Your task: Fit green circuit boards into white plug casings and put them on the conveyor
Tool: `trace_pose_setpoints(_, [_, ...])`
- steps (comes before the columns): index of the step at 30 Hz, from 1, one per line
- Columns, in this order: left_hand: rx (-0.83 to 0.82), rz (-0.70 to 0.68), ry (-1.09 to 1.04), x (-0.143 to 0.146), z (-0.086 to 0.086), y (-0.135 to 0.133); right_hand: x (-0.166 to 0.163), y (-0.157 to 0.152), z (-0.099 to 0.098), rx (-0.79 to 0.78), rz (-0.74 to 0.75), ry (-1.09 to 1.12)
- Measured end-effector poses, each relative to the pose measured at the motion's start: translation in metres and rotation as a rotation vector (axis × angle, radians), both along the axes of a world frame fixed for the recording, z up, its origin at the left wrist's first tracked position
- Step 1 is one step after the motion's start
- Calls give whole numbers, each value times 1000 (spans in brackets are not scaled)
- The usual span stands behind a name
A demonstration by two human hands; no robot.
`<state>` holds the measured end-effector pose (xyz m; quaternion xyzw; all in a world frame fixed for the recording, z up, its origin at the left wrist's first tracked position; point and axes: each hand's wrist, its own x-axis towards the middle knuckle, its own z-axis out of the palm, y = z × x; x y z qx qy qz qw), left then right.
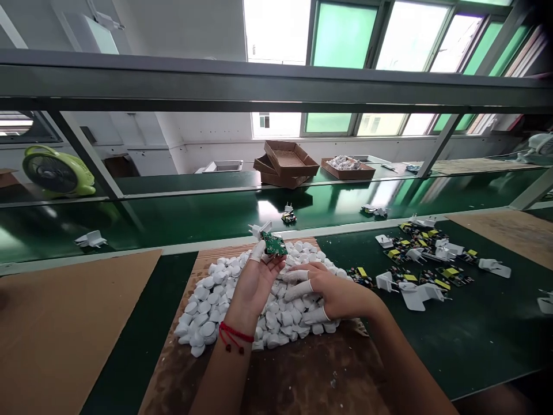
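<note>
My left hand (pixel 262 274), a red cord bracelet at its wrist, grips a green circuit board (pixel 275 244) with a white plug piece (pixel 260 229) attached to it, above the pile. White finger cots cover some of my fingertips. My right hand (pixel 317 288) reaches down onto a heap of small white plastic caps (pixel 209 311). Its fingers are spread, with the thumb apart, and touch the caps; no cap shows clearly between them. The heap lies on a brown board (pixel 302 374).
On the right, circuit boards with yellow parts (pixel 425 242) and white plug housings (pixel 417 295) lie scattered. Ahead runs a green belt (pixel 207 213) carrying a plug piece (pixel 91 239) and a small board assembly (pixel 288 215). Behind stand cardboard trays (pixel 291 158) and a green fan (pixel 58 172). A metal beam (pixel 276 86) crosses above.
</note>
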<state>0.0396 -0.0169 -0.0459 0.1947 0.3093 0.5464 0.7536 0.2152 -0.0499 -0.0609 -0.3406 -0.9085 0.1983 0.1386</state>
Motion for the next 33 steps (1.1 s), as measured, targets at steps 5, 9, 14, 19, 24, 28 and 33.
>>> trace_pose_setpoints(5, [-2,-26,43,0,0,-1,1,1,-5,18,-47,-16])
trace_pose_setpoints(9, [-8,-54,71,1,-3,0,-2,0,-3,35,-59,-21])
trace_pose_setpoints(14, [-29,-57,85,-1,-3,0,-3,-2,0,48,-37,-30])
trace_pose_setpoints(19, [-59,-39,105,-2,1,-1,-2,-1,-1,32,-38,-39])
trace_pose_setpoints(24, [-60,-51,95,-1,1,-1,0,0,0,9,-36,-48])
trace_pose_setpoints(28, [-60,-37,80,-1,-2,1,-1,0,1,7,-58,-51])
trace_pose_setpoints(33, [-58,-7,66,-1,-4,0,-4,0,1,46,-31,-22])
